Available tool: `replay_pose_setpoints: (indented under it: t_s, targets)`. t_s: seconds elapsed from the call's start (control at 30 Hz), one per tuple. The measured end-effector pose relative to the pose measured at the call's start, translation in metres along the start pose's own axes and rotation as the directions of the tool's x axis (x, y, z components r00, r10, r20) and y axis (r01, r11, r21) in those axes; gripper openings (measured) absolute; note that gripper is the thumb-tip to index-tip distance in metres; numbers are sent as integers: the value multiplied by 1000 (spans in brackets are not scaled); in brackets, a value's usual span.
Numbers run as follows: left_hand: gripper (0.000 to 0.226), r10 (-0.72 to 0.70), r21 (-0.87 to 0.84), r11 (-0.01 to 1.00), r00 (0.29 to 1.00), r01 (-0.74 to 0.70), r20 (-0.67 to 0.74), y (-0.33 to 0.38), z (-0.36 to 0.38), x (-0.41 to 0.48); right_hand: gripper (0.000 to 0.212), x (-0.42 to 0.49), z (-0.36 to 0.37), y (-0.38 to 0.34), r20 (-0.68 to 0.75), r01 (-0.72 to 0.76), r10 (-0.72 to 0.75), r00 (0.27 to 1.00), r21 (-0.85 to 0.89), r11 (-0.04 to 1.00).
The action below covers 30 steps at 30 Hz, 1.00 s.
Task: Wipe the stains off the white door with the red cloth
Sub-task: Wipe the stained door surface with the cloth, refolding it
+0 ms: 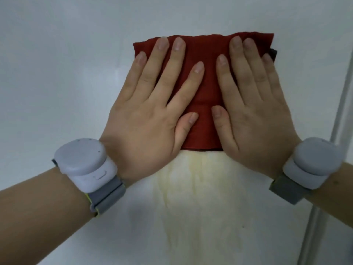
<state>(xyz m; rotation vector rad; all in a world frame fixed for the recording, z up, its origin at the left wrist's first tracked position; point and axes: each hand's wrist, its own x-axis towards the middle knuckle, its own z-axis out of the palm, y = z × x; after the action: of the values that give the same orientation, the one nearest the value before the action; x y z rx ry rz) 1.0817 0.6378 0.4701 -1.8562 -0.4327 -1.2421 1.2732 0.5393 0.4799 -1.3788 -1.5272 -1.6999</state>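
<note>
Two hands press flat on one red cloth (207,83) held against the white door (57,64) in the upper middle of the frame. The left hand (147,119) and the right hand (254,115) lie side by side, fingers straight, spread and pointing up, thumbs nearly meeting over the cloth's lower part. One yellowish stain (198,188) spreads down the door below the cloth's bottom edge. Each wrist carries one pale, rounded wrist device (84,165) on a grey strap, two in all; no writing is readable on them. A pale door edge (328,150) runs down the right side.
</note>
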Motion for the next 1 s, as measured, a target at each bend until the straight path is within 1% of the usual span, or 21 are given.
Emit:
replay_pose_setpoints:
  t_s: [0.33,0.47,0.63,0.83,0.93,1.0]
  targets:
    - [62,-9,-31,999,997,12,79,25,1,-55,61,-51,4,-29,30,6,-7,1000,34,999]
    - [62,-18,-52,998,997,22,77,37,5,-71,61,-67,3,-36,60,-2,-1,998,56,998]
    - [62,-20,-58,998,998,24,60,47,13,-92,62,-91,8,-49,62,-26,20,998,100,995]
    - [62,106,-112,989,986,-92,127,52,6,-119,62,-129,2,-71,125,-73,61,990,94,993]
    - [63,144,-117,985,980,-128,140,44,3,-111,63,-124,1,-71,138,-80,68,988,79,994]
    - [63,161,-88,985,980,-151,116,33,1,-96,63,-108,-2,-65,132,-83,74,989,67,994]
